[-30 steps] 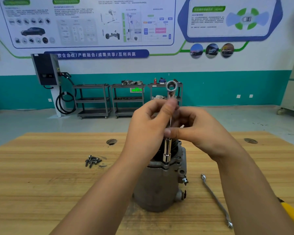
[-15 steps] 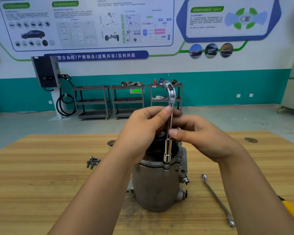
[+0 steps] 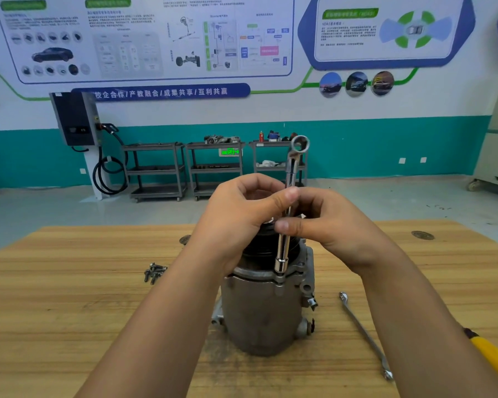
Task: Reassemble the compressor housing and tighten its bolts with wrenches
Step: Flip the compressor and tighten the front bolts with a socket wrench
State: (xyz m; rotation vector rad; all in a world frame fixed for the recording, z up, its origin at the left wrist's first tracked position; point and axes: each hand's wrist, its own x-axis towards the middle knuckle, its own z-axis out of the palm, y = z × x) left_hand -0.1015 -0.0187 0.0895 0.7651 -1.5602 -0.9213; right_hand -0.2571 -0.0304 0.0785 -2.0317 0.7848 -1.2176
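Observation:
A grey metal compressor housing [image 3: 259, 311] stands upright at the middle of the wooden table [image 3: 69, 311]. A chrome socket wrench [image 3: 283, 248] stands nearly vertical, its socket end seated on a bolt at the housing's top flange and its ring end up in the air. My left hand [image 3: 239, 219] pinches the wrench shaft with thumb and fingers. Just below it, my right hand [image 3: 328, 225] also pinches the shaft from the right side. Several loose bolts [image 3: 154, 271] lie on the table to the left of the housing.
A flat combination wrench [image 3: 362, 334] lies on the table right of the housing. A yellow tool handle [image 3: 492, 357] shows at the right edge. Two round holes [image 3: 421, 234] are in the tabletop. Shelving carts stand by the far wall.
The wrench has turned about its own axis, so its ring end faces a different way and leans slightly right. Both hands stay on the shaft.

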